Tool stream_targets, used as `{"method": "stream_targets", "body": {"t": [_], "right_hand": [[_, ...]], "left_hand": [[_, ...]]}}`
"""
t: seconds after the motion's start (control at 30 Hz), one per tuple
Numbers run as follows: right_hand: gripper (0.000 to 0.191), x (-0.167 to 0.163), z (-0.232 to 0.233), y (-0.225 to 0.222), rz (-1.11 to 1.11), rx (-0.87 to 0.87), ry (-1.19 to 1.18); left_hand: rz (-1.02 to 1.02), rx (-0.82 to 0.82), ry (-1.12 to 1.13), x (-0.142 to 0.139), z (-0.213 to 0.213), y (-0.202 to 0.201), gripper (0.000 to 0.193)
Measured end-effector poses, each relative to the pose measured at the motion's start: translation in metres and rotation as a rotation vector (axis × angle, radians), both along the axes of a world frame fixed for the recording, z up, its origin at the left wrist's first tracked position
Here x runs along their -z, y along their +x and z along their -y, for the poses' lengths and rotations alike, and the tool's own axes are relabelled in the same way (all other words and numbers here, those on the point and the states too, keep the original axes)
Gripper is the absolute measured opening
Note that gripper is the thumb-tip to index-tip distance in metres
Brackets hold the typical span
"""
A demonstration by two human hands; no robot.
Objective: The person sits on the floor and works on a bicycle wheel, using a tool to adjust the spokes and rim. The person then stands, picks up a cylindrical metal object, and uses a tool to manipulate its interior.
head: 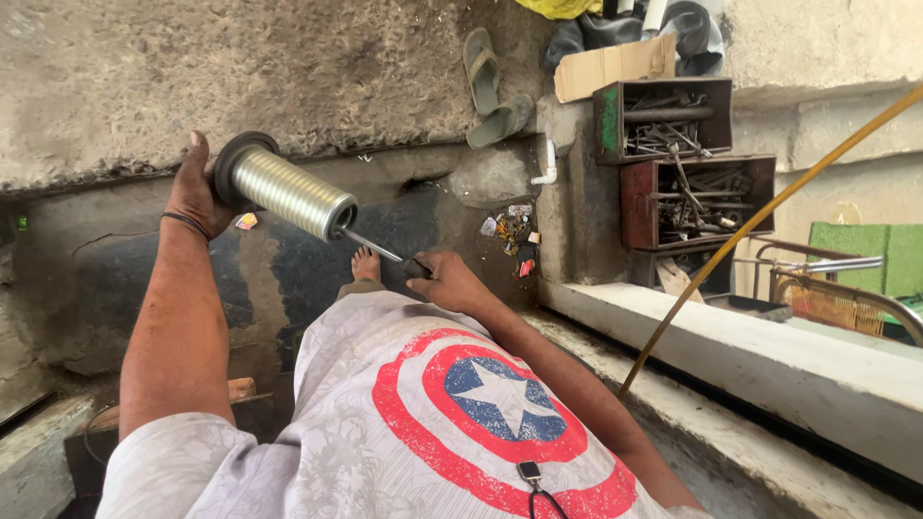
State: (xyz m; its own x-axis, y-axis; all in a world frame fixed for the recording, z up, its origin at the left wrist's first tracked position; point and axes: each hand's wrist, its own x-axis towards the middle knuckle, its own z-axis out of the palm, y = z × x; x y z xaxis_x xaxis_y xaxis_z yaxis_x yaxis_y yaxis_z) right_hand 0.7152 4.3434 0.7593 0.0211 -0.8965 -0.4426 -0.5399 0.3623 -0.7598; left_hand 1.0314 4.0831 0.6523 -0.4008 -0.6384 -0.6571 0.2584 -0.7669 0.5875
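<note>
Head view
Landmark: ribbed metal cylinder [293, 195], silver, lying tilted, its dark flanged end up and to the left, its lower end down and to the right.
Left hand [199, 190]: grip closed around the dark flanged end of the cylinder; fingers wrap behind the flange, a dark band on the wrist.
Thin rod [370, 246]: projects from the lower right end of the cylinder and runs down and right to the other hand.
Right hand [450, 282]: below and right of the cylinder, grip closed on a small dark handle [417, 268] at the far end of the rod.
Bare foot [365, 264]: directly under the rod, on the dark stained floor [298, 274].
Sandals [490, 86]: a pair lying on the concrete, up and right of the cylinder, well apart from it.
Tool boxes [692, 159]: open metal trays stacked far right of the cylinder, filled with wrenches and bars.
Cardboard piece [615, 65]: above the tool boxes.
Yellow hose [760, 216]: crosses diagonally, far right of the cylinder, past the concrete ledge [769, 360].
</note>
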Motion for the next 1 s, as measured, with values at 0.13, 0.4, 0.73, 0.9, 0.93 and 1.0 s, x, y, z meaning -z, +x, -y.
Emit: {"method": "stream_targets", "body": {"t": [0.13,0.4,0.73,0.9,0.93,1.0], "right_hand": [[0.034,-0.001,0.002,0.004,0.02,0.003,0.077],[0.046,-0.005,0.007,0.008,-0.029,-0.042,0.005],[0.034,-0.007,0.007,0.022,-0.055,-0.008,0.049],[0.03,0.007,0.004,0.025,-0.101,0.043,0.114],[0.031,0.01,0.003,0.026,-0.102,0.049,0.118],[0.033,0.013,0.0,0.029,-0.084,0.071,0.118]], "left_hand": [[-0.031,-0.02,0.007,0.008,0.003,0.01,0.089],[-0.03,-0.078,0.063,0.006,0.001,0.013,0.086],[0.112,0.126,0.111,-0.042,-0.02,-0.003,0.094],[0.054,0.334,0.068,-0.031,-0.04,-0.028,0.091],[0.084,0.332,0.069,-0.025,-0.042,-0.032,0.093],[0.135,0.33,0.076,-0.01,-0.044,-0.033,0.094]]}}
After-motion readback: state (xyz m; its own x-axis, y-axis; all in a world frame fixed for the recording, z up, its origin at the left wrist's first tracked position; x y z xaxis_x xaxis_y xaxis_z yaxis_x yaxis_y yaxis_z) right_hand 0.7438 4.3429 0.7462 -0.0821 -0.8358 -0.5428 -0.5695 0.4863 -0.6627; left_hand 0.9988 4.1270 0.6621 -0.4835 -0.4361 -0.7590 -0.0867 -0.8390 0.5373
